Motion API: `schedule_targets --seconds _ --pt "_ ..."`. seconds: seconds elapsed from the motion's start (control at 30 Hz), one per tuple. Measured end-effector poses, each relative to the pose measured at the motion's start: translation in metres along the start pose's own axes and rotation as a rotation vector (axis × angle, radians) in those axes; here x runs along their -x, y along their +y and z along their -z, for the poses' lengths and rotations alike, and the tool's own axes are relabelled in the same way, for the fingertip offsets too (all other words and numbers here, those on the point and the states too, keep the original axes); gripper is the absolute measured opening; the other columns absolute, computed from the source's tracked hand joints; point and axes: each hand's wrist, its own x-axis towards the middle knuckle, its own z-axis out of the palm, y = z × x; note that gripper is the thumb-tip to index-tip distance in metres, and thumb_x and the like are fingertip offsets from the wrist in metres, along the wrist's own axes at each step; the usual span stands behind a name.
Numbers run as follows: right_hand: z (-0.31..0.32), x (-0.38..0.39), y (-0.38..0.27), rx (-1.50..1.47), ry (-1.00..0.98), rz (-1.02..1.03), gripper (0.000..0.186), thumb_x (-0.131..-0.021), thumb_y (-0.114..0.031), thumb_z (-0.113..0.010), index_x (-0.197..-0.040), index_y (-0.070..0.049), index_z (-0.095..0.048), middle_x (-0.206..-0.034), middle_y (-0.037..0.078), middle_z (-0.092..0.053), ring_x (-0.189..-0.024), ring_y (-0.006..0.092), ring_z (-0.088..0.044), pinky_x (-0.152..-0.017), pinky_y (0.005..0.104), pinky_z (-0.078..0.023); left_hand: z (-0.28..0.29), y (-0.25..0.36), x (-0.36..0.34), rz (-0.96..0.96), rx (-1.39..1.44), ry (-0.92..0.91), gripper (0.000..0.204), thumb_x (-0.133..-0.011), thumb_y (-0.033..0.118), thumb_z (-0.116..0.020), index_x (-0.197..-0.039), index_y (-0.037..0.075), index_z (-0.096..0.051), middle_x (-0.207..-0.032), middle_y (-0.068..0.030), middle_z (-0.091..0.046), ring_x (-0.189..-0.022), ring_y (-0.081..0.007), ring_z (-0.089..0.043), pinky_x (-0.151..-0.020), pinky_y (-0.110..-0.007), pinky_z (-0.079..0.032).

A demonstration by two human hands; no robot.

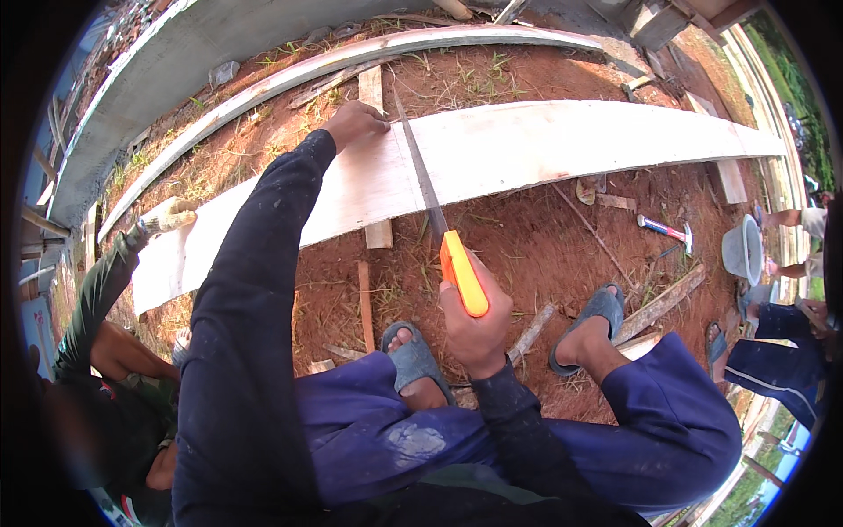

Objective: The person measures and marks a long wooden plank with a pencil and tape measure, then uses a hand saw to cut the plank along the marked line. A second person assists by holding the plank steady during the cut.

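Observation:
A long pale wooden board (518,145) lies across the ground in front of me, on top of short timber pieces. My left hand (358,126) grips its far edge, left of the saw blade. My right hand (481,325) is wrapped round the orange handle of a handsaw (464,274), close to the board's near edge. The saw's metal blade crosses the board at a slant, its tip reaching past the far edge. How deep the teeth sit in the wood cannot be made out. A co-worker's gloved hand (169,216) rests on the board's left end.
A hammer (665,230) lies on the reddish soil at the right, near a whitish bucket (743,250). Another person (777,351) is at the right edge. Scrap wood (659,303) lies near my sandalled feet. A long plank (351,63) and a concrete wall (176,79) stand beyond.

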Motion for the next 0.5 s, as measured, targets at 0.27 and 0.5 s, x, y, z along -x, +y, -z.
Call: schedule_targets --seconds 0.27,0.5 --pt "-0.005 0.004 -0.011 0.110 -0.039 0.007 0.047 -0.086 -0.009 -0.065 -0.130 0.007 -0.060 -0.091 0.021 -0.071 -0.079 0.0212 -0.072 -0.070 0.0341 -0.056 0.001 -0.029 -0.014 -0.348 -0.583 0.002 0.025 -0.089 0.015 -0.065 -0.111 0.014 -0.076 -0.112 -0.0082 -0.073 -0.105 -0.0271 -0.068 -0.093 -0.034 -0.053" --pt "-0.008 0.005 -0.014 0.131 -0.052 0.019 0.047 -0.086 -0.009 -0.065 -0.130 0.006 -0.060 -0.085 0.020 -0.070 -0.074 0.0212 -0.072 -0.065 0.0339 -0.055 0.007 -0.007 -0.003 -0.532 -0.827 -0.026 0.035 -0.080 0.000 -0.064 -0.111 0.011 -0.075 -0.112 -0.0093 -0.072 -0.104 -0.0283 -0.068 -0.092 -0.036 -0.055"
